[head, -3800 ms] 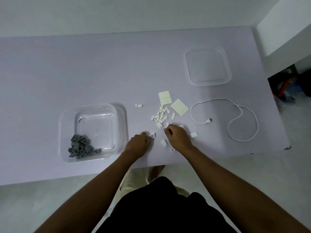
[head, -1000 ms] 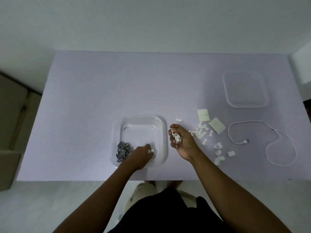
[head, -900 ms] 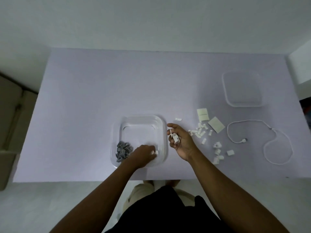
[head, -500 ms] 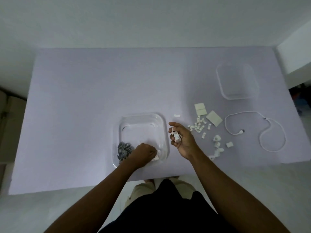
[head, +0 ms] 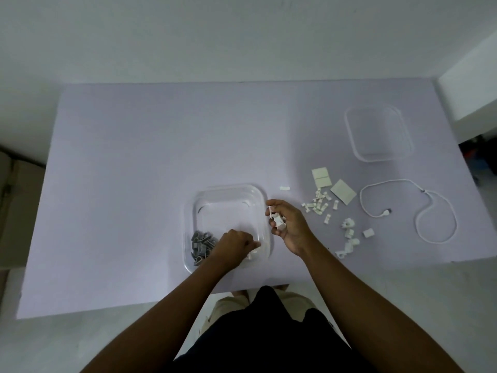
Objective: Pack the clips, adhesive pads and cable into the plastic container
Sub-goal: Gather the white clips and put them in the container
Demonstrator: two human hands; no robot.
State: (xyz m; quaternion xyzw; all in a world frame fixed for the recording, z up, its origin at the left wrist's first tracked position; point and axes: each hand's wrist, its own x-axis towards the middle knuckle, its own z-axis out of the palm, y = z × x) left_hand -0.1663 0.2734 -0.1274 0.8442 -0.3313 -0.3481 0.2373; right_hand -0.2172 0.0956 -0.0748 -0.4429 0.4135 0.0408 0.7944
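The clear plastic container (head: pixel 228 192) sits near the front edge of the lilac desk (head: pixel 134 157), with a heap of grey clips (head: pixel 202 244) in its near-left corner. The left hand (head: pixel 235 244) is down inside the container at its near-right corner, fingers curled in around small white pieces — a couple show just past the knuckles, though whether they are gripped or already lying on the bottom I cannot tell. The right hand (head: pixel 289 224) is held just right of the container's rim, palm turned up and fingers loosely cupped around a few white clips (head: pixel 277 219).

Further right, more loose white clips (head: pixel 317 205) lie scattered on the desk, with larger white ones (head: pixel 348 235) nearer the front edge. Behind them are the square adhesive pads (head: pixel 321 177), one (head: pixel 343 191) lying apart and skewed. The white cable (head: pixel 408 208) lies in open loops near the right edge, and a clear lid (head: pixel 377 133) rests beyond it — well apart from the container.
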